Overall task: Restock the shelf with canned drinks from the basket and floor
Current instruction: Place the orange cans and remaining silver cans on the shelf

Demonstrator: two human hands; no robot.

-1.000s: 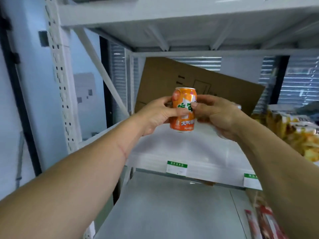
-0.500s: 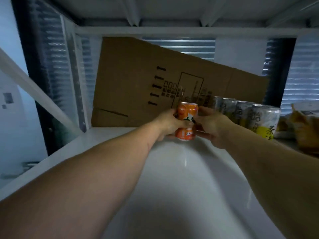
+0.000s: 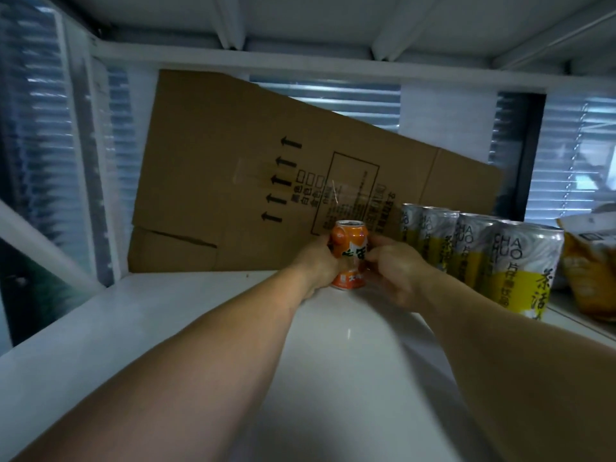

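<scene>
An orange drink can (image 3: 349, 243) stands upright deep on the white shelf (image 3: 140, 321), its base at or just above the surface. My left hand (image 3: 316, 266) grips its left side and my right hand (image 3: 395, 273) grips its right side, fingers curled round it. A row of several tall silver-and-yellow cans (image 3: 520, 265) runs along the right, close to my right forearm. The basket and floor are out of view.
A flattened cardboard box (image 3: 233, 181) leans against the back of the shelf just behind the orange can. Yellow snack bags (image 3: 590, 271) lie at the far right. The shelf above sits low overhead. A diagonal white brace (image 3: 43, 241) crosses the left side.
Both hands have carried the orange can from the shelf's front edge deep inside and down to the surface. My head has moved in under the upper shelf.
</scene>
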